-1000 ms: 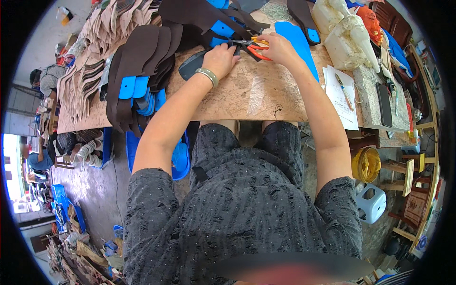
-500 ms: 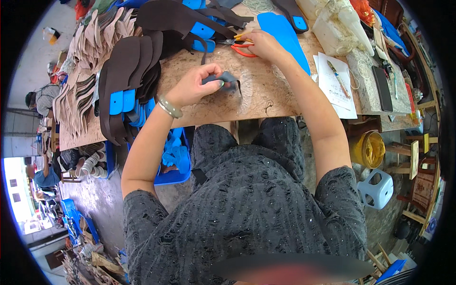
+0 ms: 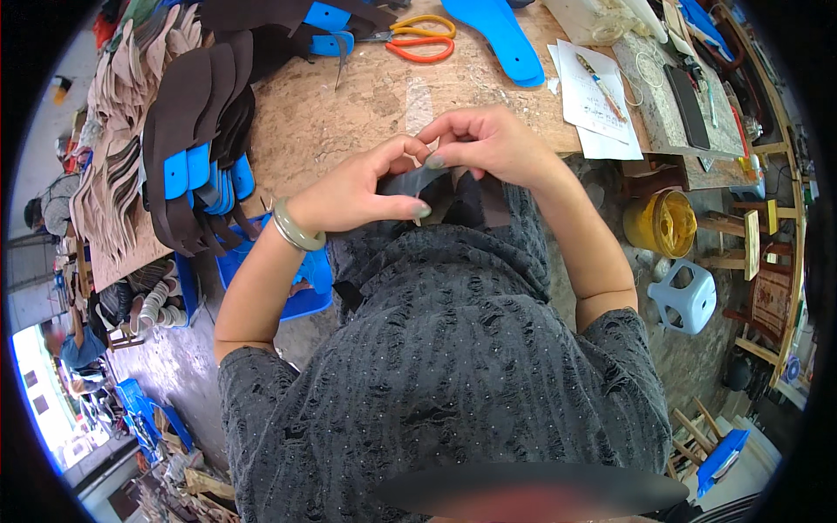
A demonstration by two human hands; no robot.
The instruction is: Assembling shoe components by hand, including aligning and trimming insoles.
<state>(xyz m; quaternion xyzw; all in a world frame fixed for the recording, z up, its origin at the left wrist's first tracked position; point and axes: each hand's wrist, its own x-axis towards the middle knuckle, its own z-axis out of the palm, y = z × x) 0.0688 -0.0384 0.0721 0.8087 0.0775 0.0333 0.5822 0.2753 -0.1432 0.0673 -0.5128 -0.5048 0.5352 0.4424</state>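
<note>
At the table's front edge, my left hand (image 3: 357,185) grips a small dark grey, smooth piece of sheet material (image 3: 410,182). My right hand (image 3: 493,146) pinches the same piece at its right end, thumb against fingers. Dark strips hang below the fingers, partly hidden. Scissors (image 3: 422,39) with one yellow and one orange handle lie beyond the hands. Their blades point toward dark brown sole-shaped sheets (image 3: 196,87) with blue end tabs, piled at the left. A blue insole-shaped piece (image 3: 497,39) lies at the far right of the scissors.
Beige sole-shaped pieces (image 3: 122,166) are stacked at the table's left edge. Papers (image 3: 597,100) with a pen on them lie right, beside a black phone (image 3: 686,106). Below stand a blue bin (image 3: 305,301), a yellow bucket (image 3: 660,224) and a light blue stool (image 3: 683,296).
My right hand has let go of the scissors and come back to meet the left at the grey piece. Both hands are now together by the front edge. The view has shifted.
</note>
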